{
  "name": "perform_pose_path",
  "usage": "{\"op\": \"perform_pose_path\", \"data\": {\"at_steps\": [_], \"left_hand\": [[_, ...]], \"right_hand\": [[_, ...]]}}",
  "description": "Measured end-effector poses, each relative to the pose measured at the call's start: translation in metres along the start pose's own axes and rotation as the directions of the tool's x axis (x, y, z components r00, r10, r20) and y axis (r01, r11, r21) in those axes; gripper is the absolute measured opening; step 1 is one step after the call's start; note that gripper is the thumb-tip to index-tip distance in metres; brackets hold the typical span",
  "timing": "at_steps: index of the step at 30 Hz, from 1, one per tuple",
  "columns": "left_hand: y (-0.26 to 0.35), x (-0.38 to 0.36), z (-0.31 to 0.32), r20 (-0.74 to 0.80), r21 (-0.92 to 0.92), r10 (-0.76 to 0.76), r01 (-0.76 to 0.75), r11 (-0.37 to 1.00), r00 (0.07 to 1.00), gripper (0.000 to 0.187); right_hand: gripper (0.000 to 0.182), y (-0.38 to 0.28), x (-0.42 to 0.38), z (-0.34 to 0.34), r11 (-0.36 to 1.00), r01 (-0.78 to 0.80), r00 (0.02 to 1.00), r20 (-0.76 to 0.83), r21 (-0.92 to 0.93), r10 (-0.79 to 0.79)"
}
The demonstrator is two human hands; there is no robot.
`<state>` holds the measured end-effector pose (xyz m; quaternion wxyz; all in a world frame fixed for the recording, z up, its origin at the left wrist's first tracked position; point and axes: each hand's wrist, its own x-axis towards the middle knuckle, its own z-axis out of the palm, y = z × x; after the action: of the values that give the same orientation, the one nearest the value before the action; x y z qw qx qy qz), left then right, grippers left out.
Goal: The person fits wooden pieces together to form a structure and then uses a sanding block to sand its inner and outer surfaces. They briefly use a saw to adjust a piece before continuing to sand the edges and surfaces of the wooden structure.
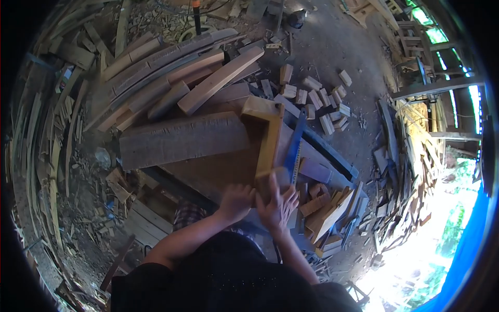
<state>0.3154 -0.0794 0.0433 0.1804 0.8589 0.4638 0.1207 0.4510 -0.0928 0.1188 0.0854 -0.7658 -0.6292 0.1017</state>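
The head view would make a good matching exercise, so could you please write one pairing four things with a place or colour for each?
1. Saw
2. Small cut blocks
3. Wide plank
4. Left hand and right hand

A. Lying left of the yellowish angled wood
B. At the near end of that angled wood
C. Blue
D. Scattered on the ground

Pairs: 1-C, 2-D, 3-A, 4-B

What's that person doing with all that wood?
They have their left hand and right hand at the near end of a yellowish wooden frame. That end is blurry, so I can't tell how firm the grip is. A blue saw lies beside it, and small blocks are scattered beyond.
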Motion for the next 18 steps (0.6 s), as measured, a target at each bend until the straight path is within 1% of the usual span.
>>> {"op": "perform_pose_path", "data": {"at_steps": [1, 3, 5, 7, 8, 10, 12, 13, 14, 15, 17, 18], "left_hand": [[0.000, 0.002, -0.002, 0.013, -0.007, -0.009, 0.009, 1.000, 1.000, 0.028], [-0.003, 0.019, -0.008, 0.007, 0.028, 0.007, -0.007, 1.000, 1.000, 0.031], [-0.009, 0.042, -0.009, 0.023, 0.032, -0.017, 0.016, 0.999, 1.000, 0.032], [-0.009, 0.049, -0.011, 0.022, 0.040, -0.036, 0.035, 0.999, 0.999, 0.033], [-0.010, 0.051, -0.010, 0.030, 0.055, -0.036, 0.034, 0.998, 0.999, 0.033], [-0.011, 0.054, -0.010, 0.031, 0.071, -0.029, 0.027, 0.997, 0.999, 0.033], [-0.010, 0.052, -0.007, -0.032, 0.044, -0.030, 0.031, 0.999, 0.999, 0.030], [-0.011, 0.051, 0.002, -0.076, 0.035, -0.041, 0.044, 0.998, 0.996, 0.025], [-0.010, 0.051, 0.002, -0.087, 0.025, -0.045, 0.048, 0.999, 0.995, 0.025], [-0.011, 0.051, 0.000, -0.099, 0.005, -0.041, 0.042, 0.999, 0.994, 0.023], [-0.012, 0.051, -0.003, -0.100, -0.015, -0.044, 0.043, 0.999, 0.994, 0.020], [-0.014, 0.052, -0.005, -0.069, -0.006, -0.025, 0.025, 1.000, 0.997, 0.018]], "right_hand": [[0.079, -0.002, 0.026, 0.002, 0.999, -0.023, 1.000, -0.015, -0.024, 0.023], [0.079, -0.009, 0.094, 0.005, 0.998, -0.058, 0.997, -0.048, 0.004, 0.058], [0.077, -0.001, 0.164, 0.019, 0.995, -0.074, 0.991, -0.111, 0.072, 0.081], [0.076, -0.004, 0.211, 0.015, 0.973, -0.148, 0.981, -0.099, 0.175, 0.166], [0.076, -0.003, 0.206, 0.013, 0.974, -0.139, 0.982, -0.104, 0.176, 0.159], [0.076, 0.001, 0.175, 0.008, 0.990, -0.092, 0.991, -0.087, 0.110, 0.102], [0.078, 0.013, 0.105, 0.011, 0.995, -0.030, 0.997, -0.066, 0.099, 0.037], [0.079, 0.015, 0.064, 0.007, 0.999, -0.026, 0.998, -0.058, 0.035, 0.028], [0.079, 0.014, 0.037, 0.003, 0.999, -0.017, 0.999, -0.049, -0.028, 0.016], [0.079, 0.012, 0.032, 0.002, 0.999, -0.003, 0.999, -0.051, -0.036, 0.001], [0.078, 0.004, 0.028, 0.001, 0.996, -0.083, 0.995, -0.060, 0.017, 0.084], [0.079, 0.003, 0.050, 0.007, 0.996, -0.074, 0.993, -0.098, -0.042, 0.070]]}}
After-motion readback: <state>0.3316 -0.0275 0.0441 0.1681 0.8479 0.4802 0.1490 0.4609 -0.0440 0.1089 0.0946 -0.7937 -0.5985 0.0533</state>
